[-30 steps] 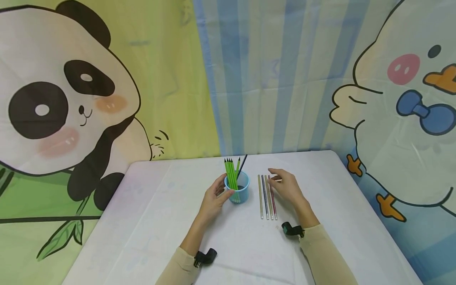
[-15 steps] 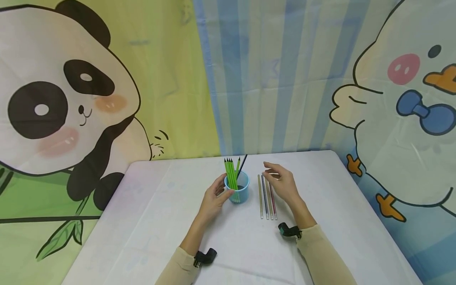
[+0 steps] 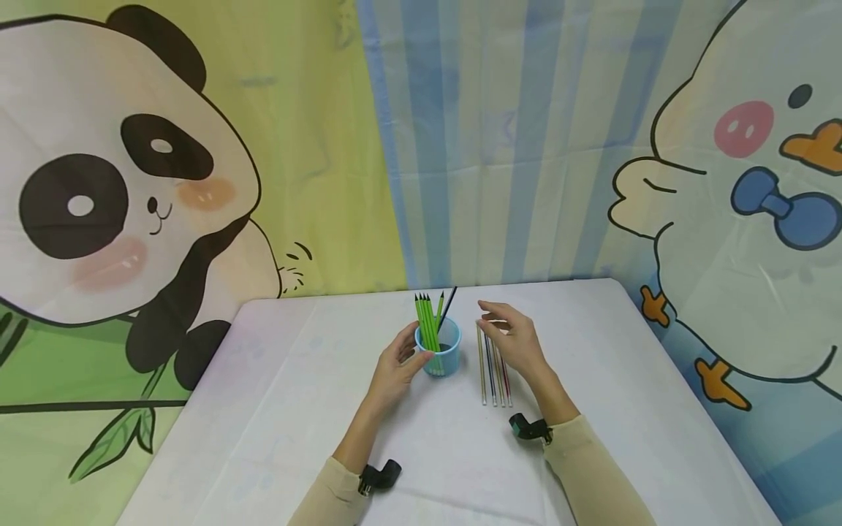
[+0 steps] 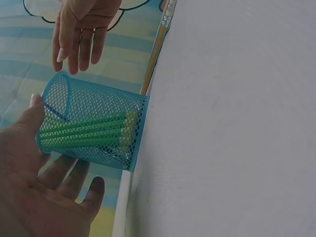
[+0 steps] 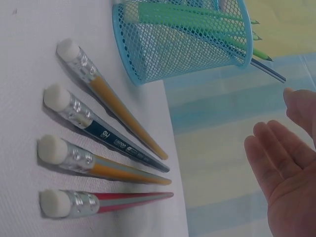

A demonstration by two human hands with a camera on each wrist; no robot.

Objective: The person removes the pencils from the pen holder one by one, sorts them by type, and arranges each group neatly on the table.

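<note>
My left hand (image 3: 392, 371) holds a blue mesh pencil cup (image 3: 449, 363) upright, thumb at its rim and fingers around the left side. Several green pencils (image 3: 427, 321) and a dark pencil (image 3: 449, 307) stand in it, tips up. To the cup's right, a row of pencils lies on the table, eraser ends toward me: a yellow pencil (image 5: 118, 111), a dark blue pencil (image 5: 121, 142), another yellow pencil (image 5: 126, 170) and a red pencil (image 5: 128, 200). Over their far ends hovers my right hand (image 3: 518, 343), fingers relaxed, thumb apart, with nothing visible in it.
A white cloth covers the table (image 3: 276, 409), whose far edge lies just behind the cup. Behind it hangs a printed curtain (image 3: 480, 146) with a panda and a white bird. A small black camera sits on each wrist.
My right hand has moved left across the far ends of the lying pencils, toward the leftmost yellow pencil and the cup. My left hand and the cup have stayed in place.
</note>
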